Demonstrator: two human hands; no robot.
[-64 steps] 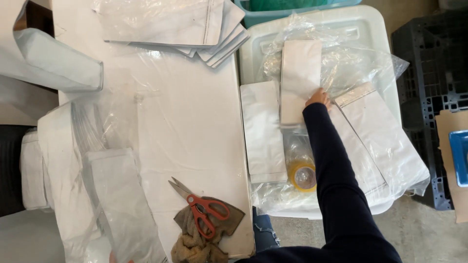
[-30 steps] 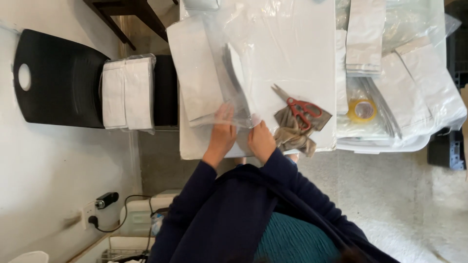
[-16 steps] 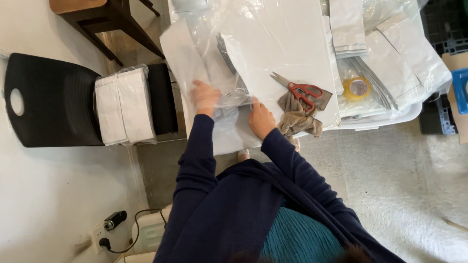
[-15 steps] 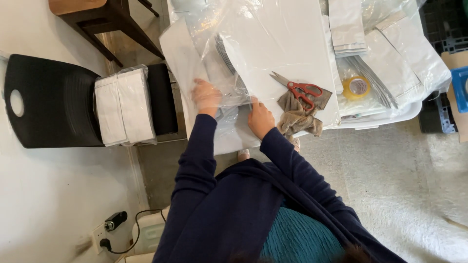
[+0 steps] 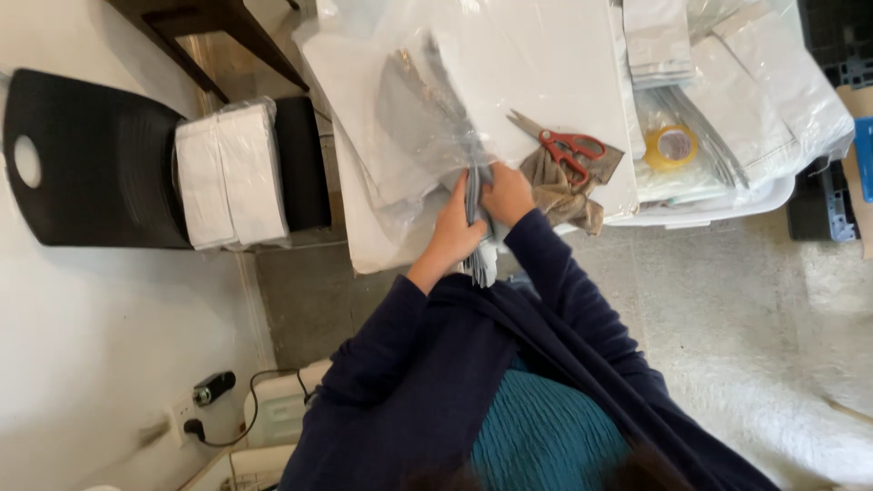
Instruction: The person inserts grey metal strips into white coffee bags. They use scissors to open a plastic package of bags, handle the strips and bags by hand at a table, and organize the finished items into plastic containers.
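Both hands are on it: a thin grey stack of flat pouches sheathed in clear plastic film [image 5: 435, 118] stands on edge at the near rim of the white table [image 5: 546, 55], its lower end poking down past the fingers. The left hand [image 5: 455, 238] is clenched around one face of the stack, the right hand [image 5: 507, 194] is pressed against the other, so the bundle is pinched between them. The film is on the bundle, so by the look of it the unwrapping is barely begun, with the pouches inside not yet out. Just beside the right hand lie red-handled scissors [image 5: 566, 145] on a crumpled brown cloth [image 5: 568, 186], untouched. Further right, a roll of yellow tape [image 5: 671, 145] sits among more wrapped white packs [image 5: 773, 82] in a white tray [image 5: 709, 202]. Off to the left, white folded packs [image 5: 229, 173] rest on a black stool [image 5: 91, 155].
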